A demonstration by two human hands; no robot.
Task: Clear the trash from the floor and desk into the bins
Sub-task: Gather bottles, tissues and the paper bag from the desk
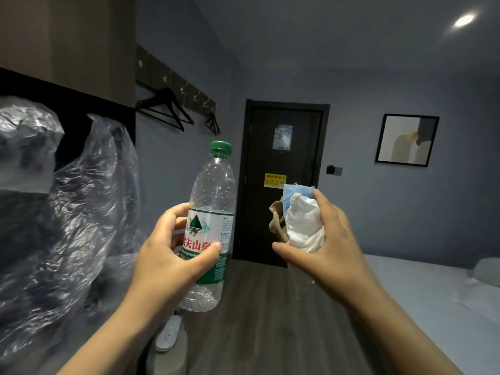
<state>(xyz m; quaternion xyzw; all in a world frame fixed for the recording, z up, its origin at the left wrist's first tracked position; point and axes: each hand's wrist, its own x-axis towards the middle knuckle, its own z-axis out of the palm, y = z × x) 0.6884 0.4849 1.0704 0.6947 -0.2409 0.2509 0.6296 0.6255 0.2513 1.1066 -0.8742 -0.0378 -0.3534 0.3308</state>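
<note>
Two bare forearms reach up from the bottom edge, each hand carrying trash at chest height. The left hand (165, 255) wraps round the label of a clear plastic water bottle (213, 201), thumb across the front and fingers curled behind; the bottle stands nearly upright, tilted slightly, with its green cap (221, 148) screwed on, and looks empty. The right hand (332, 250), a little apart from the bottle, grips a bunched wad of rubbish: crumpled white tissue (303, 226), a pale blue wrapper (295, 192) sticking out on top, and a brown paper scrap (276, 220) at its left side (what the wrapper once held cannot be read).

Clear, crinkled plastic sheeting (81, 212), possibly a bin liner, fills the left of the view, just beside the left arm. Below the bottle a pale slipper (169, 334) lies on the dark wooden floor (257, 320). Straight ahead stands a dark door (284, 158) bearing a yellow sign, with black hangers (167, 109) on a wall rail to its left and a framed picture (405, 140) to its right. A grey bed (433, 293) occupies the lower right.
</note>
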